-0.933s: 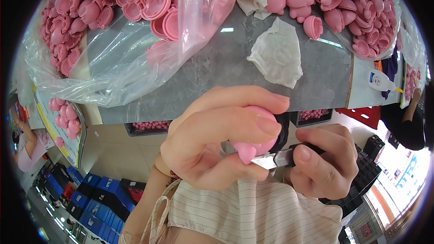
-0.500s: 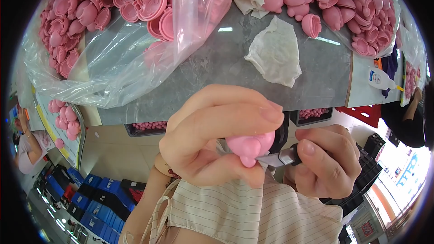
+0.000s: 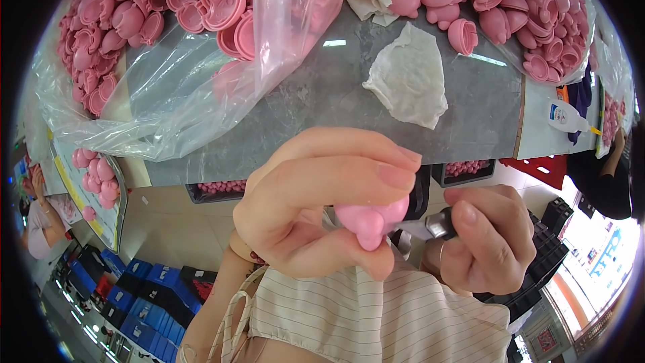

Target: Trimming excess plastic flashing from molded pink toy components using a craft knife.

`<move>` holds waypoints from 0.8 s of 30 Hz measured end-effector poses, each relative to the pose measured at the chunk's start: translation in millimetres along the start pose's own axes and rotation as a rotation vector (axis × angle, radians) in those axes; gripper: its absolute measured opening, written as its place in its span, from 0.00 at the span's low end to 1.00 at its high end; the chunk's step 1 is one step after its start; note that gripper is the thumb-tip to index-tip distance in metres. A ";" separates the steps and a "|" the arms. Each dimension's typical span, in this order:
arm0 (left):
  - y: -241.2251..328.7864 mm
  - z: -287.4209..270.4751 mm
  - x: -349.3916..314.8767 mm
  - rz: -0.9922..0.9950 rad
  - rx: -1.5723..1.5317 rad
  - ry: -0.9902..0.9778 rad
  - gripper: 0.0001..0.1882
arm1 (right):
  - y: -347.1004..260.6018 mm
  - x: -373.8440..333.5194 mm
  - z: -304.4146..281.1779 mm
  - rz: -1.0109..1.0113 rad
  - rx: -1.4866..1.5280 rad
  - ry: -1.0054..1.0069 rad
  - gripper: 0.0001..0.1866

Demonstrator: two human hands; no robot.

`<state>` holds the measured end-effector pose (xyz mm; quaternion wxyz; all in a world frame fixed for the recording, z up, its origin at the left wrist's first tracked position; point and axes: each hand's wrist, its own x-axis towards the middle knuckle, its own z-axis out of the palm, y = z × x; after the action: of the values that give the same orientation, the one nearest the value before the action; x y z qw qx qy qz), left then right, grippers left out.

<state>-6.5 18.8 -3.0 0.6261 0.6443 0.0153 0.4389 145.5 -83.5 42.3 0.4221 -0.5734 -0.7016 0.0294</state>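
Observation:
Between the thumb and fingers of my left hand [image 3: 316, 195] sits a small rounded pink plastic piece [image 3: 371, 223] with a bump on its near side. My right hand [image 3: 494, 238] is closed round the dark handle of a utility knife [image 3: 430, 226]. Its short blade points left, the tip at the right side of the pink piece. Whether the edge touches or stands just off the surface I cannot tell. Both hands are held up in front of my body, short of the table's near edge.
A clear plastic bag [image 3: 168, 131] with pink shells lies at the left of the grey table [image 3: 309, 121]. Another pink heap [image 3: 537, 20] fills the back right. A white cloth [image 3: 408, 77] and a white bottle [image 3: 566, 117] lie nearer. Co-workers are at both sides.
The knife and my right hand have shifted slightly right, and the blade has tilted, its tip now a little higher on the pink piece. My left hand has barely moved.

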 end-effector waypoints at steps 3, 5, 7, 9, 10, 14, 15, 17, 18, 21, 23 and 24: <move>0.1 -0.4 -1.2 -0.004 0.021 0.014 0.32 | 0.3 3.1 12.1 0.038 -0.047 0.271 0.14; 0.2 0.6 -2.5 -0.002 0.036 0.027 0.32 | -1.0 3.2 10.0 0.027 -0.058 0.196 0.14; 1.4 1.2 -2.0 0.000 0.050 0.041 0.31 | -1.3 3.6 10.5 0.024 -0.069 0.206 0.14; -0.2 1.3 -1.1 -0.002 0.075 0.038 0.30 | -0.8 3.2 12.4 0.024 -0.086 0.218 0.13; -0.6 1.9 -1.8 -0.002 0.075 0.038 0.30 | -1.2 3.6 14.5 0.031 -0.083 0.240 0.13; 0.0 8.4 0.0 0.003 0.073 0.094 0.28 | -4.0 1.3 -9.9 0.051 -0.082 -0.041 0.14; 0.3 9.4 0.2 0.013 0.062 0.123 0.27 | -3.9 1.6 -11.6 0.051 -0.082 -0.040 0.14; 0.4 8.8 -1.5 0.003 0.086 0.120 0.26 | -2.7 0.7 -11.2 0.001 0.007 -0.112 0.14; 0.0 8.2 -3.6 -0.008 0.111 0.118 0.26 | -1.7 -0.8 -8.9 -0.002 0.015 -0.113 0.14; 3.7 11.2 -1.0 -0.052 0.095 0.123 0.25 | -3.1 -0.1 -11.4 0.012 -0.015 -0.103 0.14; 2.3 9.6 0.8 -0.039 0.103 0.101 0.25 | -3.2 0.4 -12.7 0.023 -0.053 -0.093 0.14; 1.9 8.2 -0.6 -0.028 0.119 0.085 0.25 | -3.6 0.4 -11.4 0.021 -0.046 -0.093 0.14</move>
<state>-3.1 11.6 -0.3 0.5915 0.6611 0.0770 0.4551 149.9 -89.4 51.7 0.3752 -0.5883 -0.7150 0.0442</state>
